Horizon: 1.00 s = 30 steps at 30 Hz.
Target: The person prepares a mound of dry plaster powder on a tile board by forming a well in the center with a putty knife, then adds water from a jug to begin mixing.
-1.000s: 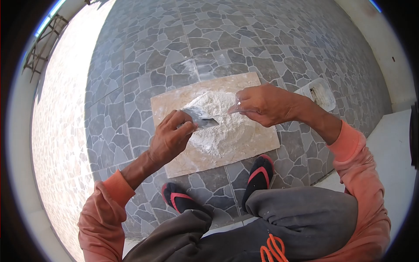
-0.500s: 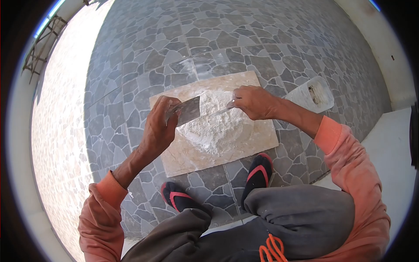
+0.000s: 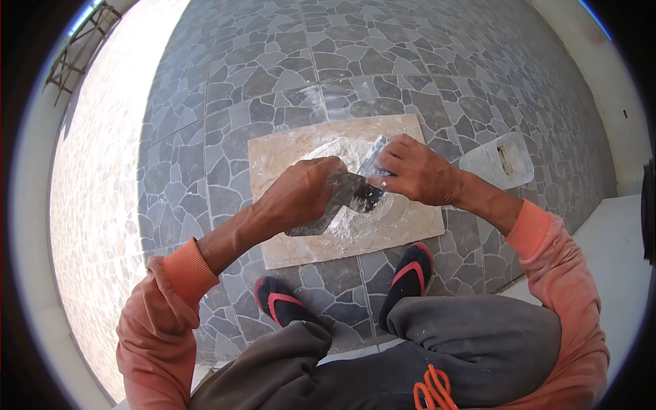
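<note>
My left hand is closed around a flat grey metal scraper, its broad blade angled down toward me. Closed too, my right hand grips a second scraper, smeared with white. The two blades meet or overlap between my hands, where a dark, wet-looking face carries white specks. Just below them, a heap of white powder spreads over a beige slab on the floor. My hands hide part of the heap.
To the right of the slab lies a whitish plastic container with residue inside. My feet in black and red sandals stand at the slab's near edge. Grey stone-patterned tiles cover the floor, with a pale wall at the right.
My hands have come closer together, bringing the scrapers against each other over the powder. My left hand has turned its blade from pointing right to pointing down toward me. The view has shifted slightly.
</note>
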Available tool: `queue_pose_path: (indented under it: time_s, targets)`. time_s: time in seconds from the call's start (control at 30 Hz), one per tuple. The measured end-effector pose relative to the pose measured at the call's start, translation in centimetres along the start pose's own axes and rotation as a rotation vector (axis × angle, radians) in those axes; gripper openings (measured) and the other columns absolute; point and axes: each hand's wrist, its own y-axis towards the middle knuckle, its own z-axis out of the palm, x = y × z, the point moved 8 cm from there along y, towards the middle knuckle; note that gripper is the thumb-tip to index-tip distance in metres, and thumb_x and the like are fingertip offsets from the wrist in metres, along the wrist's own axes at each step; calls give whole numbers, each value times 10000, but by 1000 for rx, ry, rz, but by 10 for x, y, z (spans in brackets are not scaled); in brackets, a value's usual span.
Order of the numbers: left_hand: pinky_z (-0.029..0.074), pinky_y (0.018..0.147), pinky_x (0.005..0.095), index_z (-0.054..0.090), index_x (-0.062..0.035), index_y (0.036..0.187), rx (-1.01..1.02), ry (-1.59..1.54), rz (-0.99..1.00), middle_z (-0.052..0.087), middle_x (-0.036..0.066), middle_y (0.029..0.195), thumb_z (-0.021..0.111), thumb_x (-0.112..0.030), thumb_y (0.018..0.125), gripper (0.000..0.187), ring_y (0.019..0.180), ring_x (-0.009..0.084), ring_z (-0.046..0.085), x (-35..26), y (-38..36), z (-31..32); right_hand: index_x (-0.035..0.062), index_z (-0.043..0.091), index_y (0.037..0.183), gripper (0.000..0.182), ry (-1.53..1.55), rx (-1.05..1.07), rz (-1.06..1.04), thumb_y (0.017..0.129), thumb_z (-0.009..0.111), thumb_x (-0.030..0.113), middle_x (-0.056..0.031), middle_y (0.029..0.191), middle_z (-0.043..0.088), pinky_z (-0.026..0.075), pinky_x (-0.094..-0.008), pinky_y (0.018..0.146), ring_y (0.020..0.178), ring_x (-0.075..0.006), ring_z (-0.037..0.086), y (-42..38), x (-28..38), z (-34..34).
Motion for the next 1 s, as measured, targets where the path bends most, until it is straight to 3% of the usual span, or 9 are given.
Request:
queue_pose_path:
  time_s: [0.33,0.53,0.63,0.73,0.87,0.9,1.0]
  targets:
    - [500,798,502,571,58,1039,7,77,-51,646,299,928,571,3,817,229,888,459,635,2,30,28,91,691,953,166,-41,60,36,798,637,113,-63,957,606,461,-383,890,972,-229,580,-12,-3,2]
    - [500,758,507,583,38,1009,-23,84,-60,652,292,893,570,-10,821,194,865,462,636,13,43,31,87,693,939,161,12,-40,89,783,655,76,-71,949,600,471,-385,855,960,-233,584,-5,-5,-3]
    - [509,746,491,602,30,1012,-39,91,-52,664,274,890,573,-10,828,190,850,445,649,15,49,29,86,697,933,168,-2,63,65,773,665,47,-77,939,595,476,-381,830,948,-237,588,-1,-10,4]
    - [525,758,451,622,28,1052,-77,118,-63,680,249,921,614,-16,835,221,841,399,672,23,47,14,76,699,907,169,151,285,163,754,654,18,-84,951,593,479,-386,814,960,-249,588,-17,-29,16]
    - [538,759,422,632,2,1023,-106,177,69,684,178,948,651,-11,840,185,845,350,676,25,27,-1,13,690,906,157,327,544,574,808,574,53,-167,885,623,489,-440,758,866,-335,625,-49,-70,7]
    - [542,757,416,636,-9,1017,-109,200,121,683,159,953,658,-11,841,177,847,334,677,22,22,-1,-10,680,936,185,345,493,542,833,552,74,-207,812,622,487,-451,720,767,-370,624,-47,-74,-5]
    - [547,764,398,647,-43,989,-121,252,275,671,112,950,664,-18,845,147,863,289,670,6,1,0,-28,672,927,183,426,407,683,828,558,76,-212,787,623,479,-446,692,721,-374,613,-36,-80,-33]
